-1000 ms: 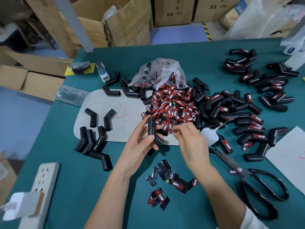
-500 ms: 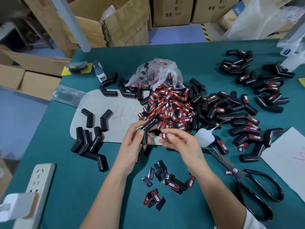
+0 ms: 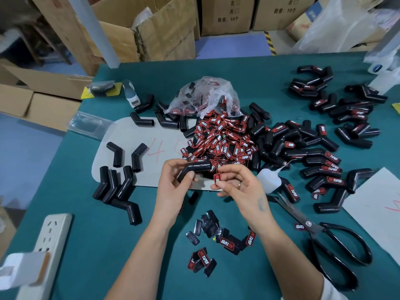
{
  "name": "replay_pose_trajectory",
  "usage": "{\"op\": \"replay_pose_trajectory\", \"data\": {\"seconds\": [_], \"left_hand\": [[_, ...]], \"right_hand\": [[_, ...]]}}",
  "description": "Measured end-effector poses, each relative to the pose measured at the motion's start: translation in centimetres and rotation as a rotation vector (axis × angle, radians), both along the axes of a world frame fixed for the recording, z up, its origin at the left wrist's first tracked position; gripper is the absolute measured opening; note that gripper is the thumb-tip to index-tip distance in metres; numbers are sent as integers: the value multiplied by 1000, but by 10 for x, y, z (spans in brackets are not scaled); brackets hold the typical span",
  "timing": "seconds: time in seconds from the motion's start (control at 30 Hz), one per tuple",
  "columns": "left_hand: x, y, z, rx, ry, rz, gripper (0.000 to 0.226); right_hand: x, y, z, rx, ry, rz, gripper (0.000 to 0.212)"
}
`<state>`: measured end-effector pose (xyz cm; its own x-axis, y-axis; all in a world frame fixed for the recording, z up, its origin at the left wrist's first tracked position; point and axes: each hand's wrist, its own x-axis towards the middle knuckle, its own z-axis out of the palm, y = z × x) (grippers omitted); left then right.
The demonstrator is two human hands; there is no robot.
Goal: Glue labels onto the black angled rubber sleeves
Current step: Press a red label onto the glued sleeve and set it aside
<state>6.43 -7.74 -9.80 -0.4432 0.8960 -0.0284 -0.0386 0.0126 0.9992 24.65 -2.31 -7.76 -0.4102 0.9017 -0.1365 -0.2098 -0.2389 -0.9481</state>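
Observation:
My left hand (image 3: pixel 173 185) grips a black angled rubber sleeve (image 3: pixel 194 168), bend up, one leg pointing right. My right hand (image 3: pixel 240 187) pinches a small red-and-black label (image 3: pixel 216 178) just right of the sleeve, a little apart from it. Behind both hands lies a big heap of red-and-black labels (image 3: pixel 218 141) spilling from a clear plastic bag (image 3: pixel 205 98). Several bare sleeves (image 3: pixel 116 185) lie at the left. Labelled sleeves (image 3: pixel 320 167) are piled at the right. A white glue bottle (image 3: pixel 269 180) lies beside my right hand.
Black scissors (image 3: pixel 324 241) lie at the right front. Loose labels (image 3: pixel 207 241) are scattered between my forearms. A white power strip (image 3: pixel 47 245) sits at the left front edge, a grey card (image 3: pixel 134 137) under the bare sleeves, white paper (image 3: pixel 376 211) at far right. Cardboard boxes (image 3: pixel 151 33) stand behind the table.
The left hand has turned the sleeve from upright to lying with a leg pointing right. The right hand has drawn back from the heap with one label pinched in its fingers.

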Motion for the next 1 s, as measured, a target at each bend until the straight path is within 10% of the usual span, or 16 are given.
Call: {"op": "replay_pose_trajectory", "data": {"seconds": [1.0], "left_hand": [[7,-5,4,115,-93,-265,50]], "right_hand": [[3,-4,11,-251,81,49,18]]}}
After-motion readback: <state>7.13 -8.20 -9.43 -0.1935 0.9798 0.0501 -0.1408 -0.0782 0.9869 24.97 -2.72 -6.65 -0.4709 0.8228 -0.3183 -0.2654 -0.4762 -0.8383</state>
